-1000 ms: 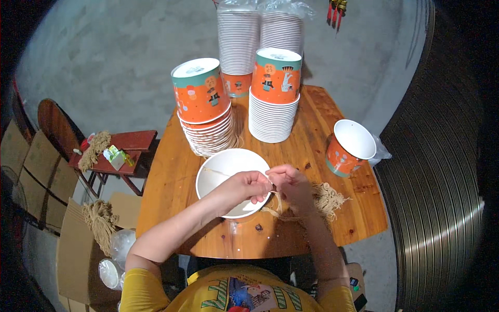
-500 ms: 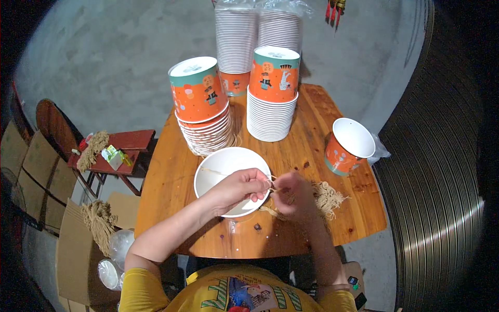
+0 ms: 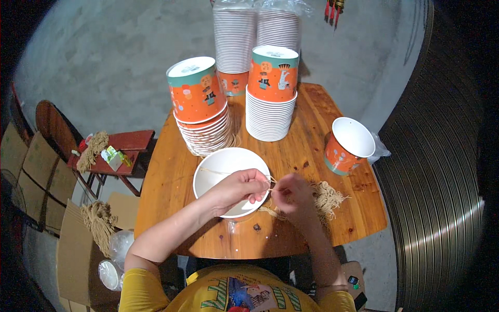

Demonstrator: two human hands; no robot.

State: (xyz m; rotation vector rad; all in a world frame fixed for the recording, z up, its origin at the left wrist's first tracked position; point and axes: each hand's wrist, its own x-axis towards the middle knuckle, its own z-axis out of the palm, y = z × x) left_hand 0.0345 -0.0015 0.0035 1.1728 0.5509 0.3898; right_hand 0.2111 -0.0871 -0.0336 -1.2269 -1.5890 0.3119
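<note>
A white-lined paper bucket (image 3: 205, 182) stands at the near middle of the wooden table. Over its right rim, my left hand (image 3: 240, 188) pinches a thin tan string (image 3: 272, 180), thumb against curled fingers. Close beside it, just right of the rim, my right hand (image 3: 294, 196) is closed on the same string, slightly blurred, with its fingertips partly hidden. More of the string lies across the inside of the bucket, toward its left wall. A loose bundle of tan strings (image 3: 328, 198) rests on the table beyond my right hand.
Upside-down orange bucket stacks stand at the left (image 3: 197, 96) and centre (image 3: 273, 78), with tall wrapped stacks (image 3: 235, 39) behind. A single orange bucket (image 3: 343, 156) is at the right. Left of the table are a red bench (image 3: 140, 138) and a cardboard box (image 3: 78, 260).
My right hand's fingers have shifted slightly at the string, and the bit of string between my hands lies differently. My left hand keeps its pinch in nearly the same place.
</note>
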